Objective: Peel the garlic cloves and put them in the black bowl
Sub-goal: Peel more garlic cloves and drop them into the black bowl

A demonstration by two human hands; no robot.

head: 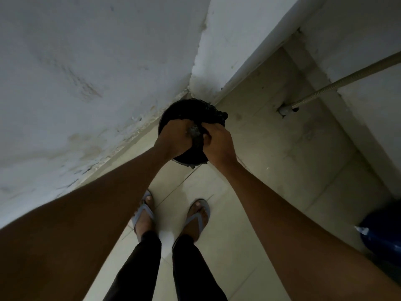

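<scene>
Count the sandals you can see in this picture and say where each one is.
2. One sandal is on the person's left foot, on the tiled floor; the other sandal is on the right foot beside it. None seems hidden.

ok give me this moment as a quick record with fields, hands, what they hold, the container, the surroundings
left hand: left hand over the black-lined bin, fingers curled on a small pale item
right hand: right hand meets it, fingers curled on the same item
held item: small pale item, too dim to identify
container: black-lined bin in the wall corner on the tiled floor
feet: grey flip-flops
nearby: corrugated hose at right, blue object at the right edge
</scene>
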